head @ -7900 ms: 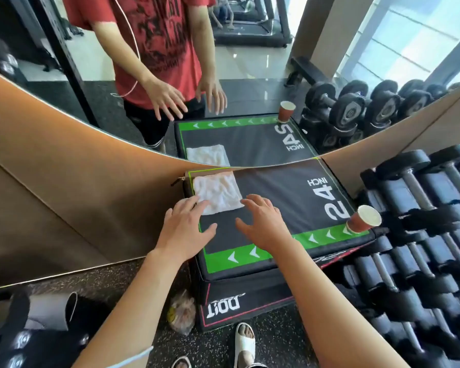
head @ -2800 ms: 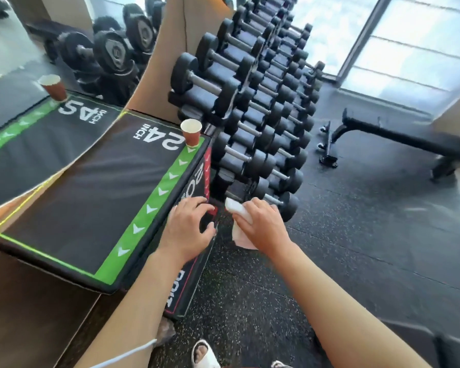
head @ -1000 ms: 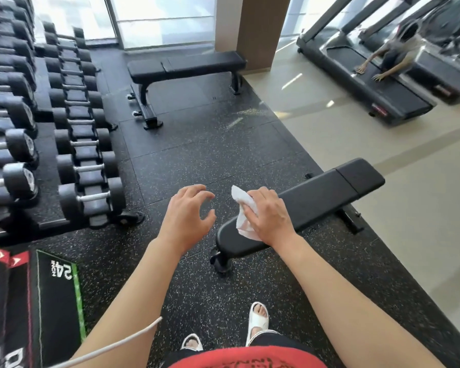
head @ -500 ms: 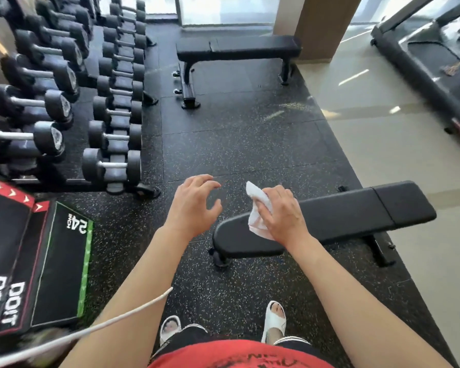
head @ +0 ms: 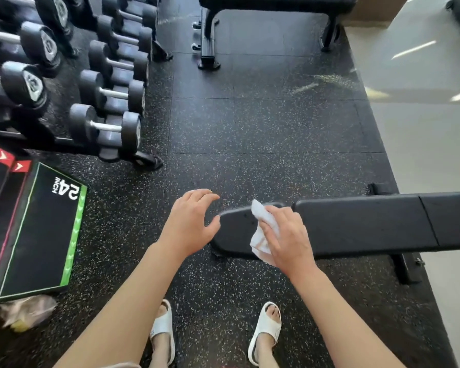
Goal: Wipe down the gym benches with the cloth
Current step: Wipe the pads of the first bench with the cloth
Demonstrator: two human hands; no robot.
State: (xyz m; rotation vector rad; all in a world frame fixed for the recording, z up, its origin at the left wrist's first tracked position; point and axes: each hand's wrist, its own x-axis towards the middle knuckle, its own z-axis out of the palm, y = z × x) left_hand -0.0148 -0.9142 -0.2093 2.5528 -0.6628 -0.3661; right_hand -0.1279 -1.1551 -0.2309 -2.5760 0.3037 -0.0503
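Here, at nine o'clock, a black plyo box marked "24 INCH" lies on the speckled floor, a dumbbell rack behind it at ten o'clock; the left hand hovers at centre, fingers loosely spread, holding nothing, thumb just beside the end of the near bench; the right hand grips a crumpled white cloth over that end; the bench runs toward three o'clock; a second bench stands at twelve o'clock.
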